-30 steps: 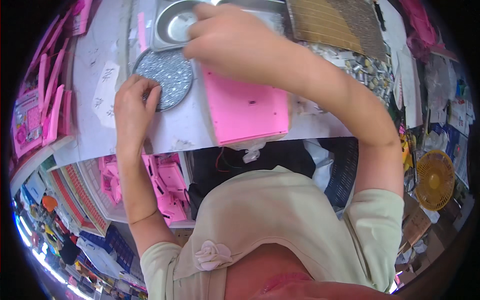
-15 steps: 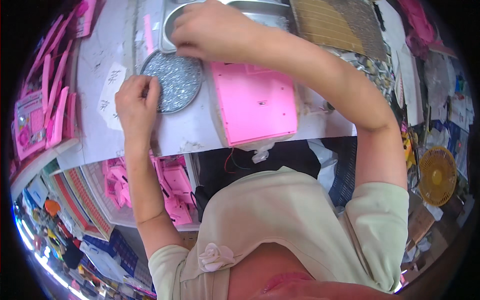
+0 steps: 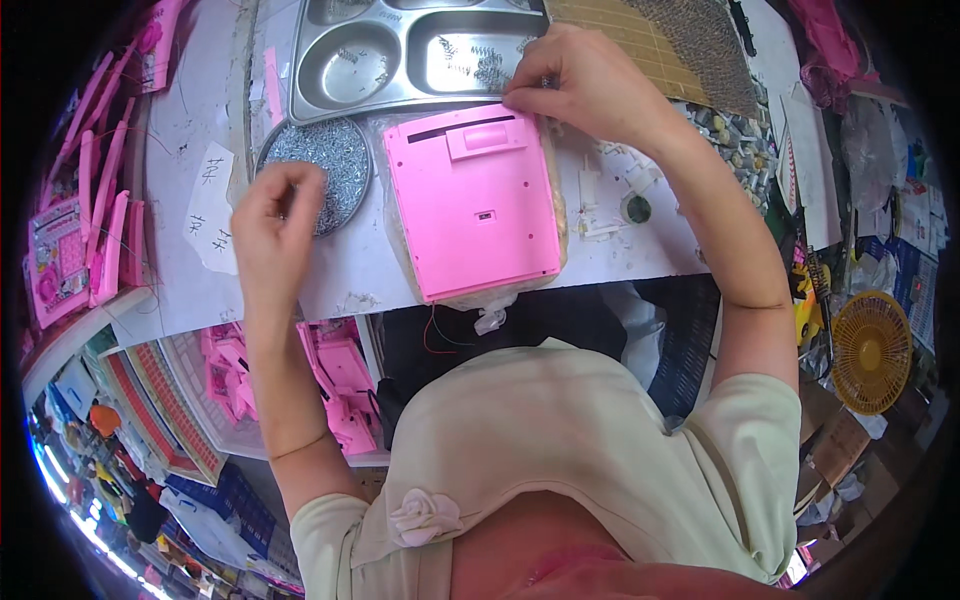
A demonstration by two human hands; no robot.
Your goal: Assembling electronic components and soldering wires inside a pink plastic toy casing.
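Observation:
A pink plastic case [image 3: 470, 245] lies on a plastic bag on the white table, with a slot and a raised latch-like part at its far end. My right hand [image 3: 590, 85] is at its far right corner, thumb and fingertips pinched together; anything between them is too small to tell. Beside the case, a round dish [image 3: 367, 183] holds many small silvery screws [image 3: 325, 160]. Over the dish's near left edge is my left hand [image 3: 277, 220], its fingers curled into a pinch whose contents are hidden. Behind the case stands a metal compartment tray [image 3: 404, 72] with small springs [image 3: 470, 62] inside.
Small white parts [image 3: 600, 190] and a little round dark-topped pot [image 3: 636, 208] are right of the case. Beyond lie a heap of small metallic pieces [image 3: 735, 145] and cardboard [image 3: 650, 40]. Pink parts [image 3: 95, 215] stand at far left; a bin beneath holds more pink pieces [image 3: 340, 380].
My right hand has left the tray's round compartment and moved right to the case's far corner. My left hand has shifted slightly, still by the dish. The whole view has shifted a little.

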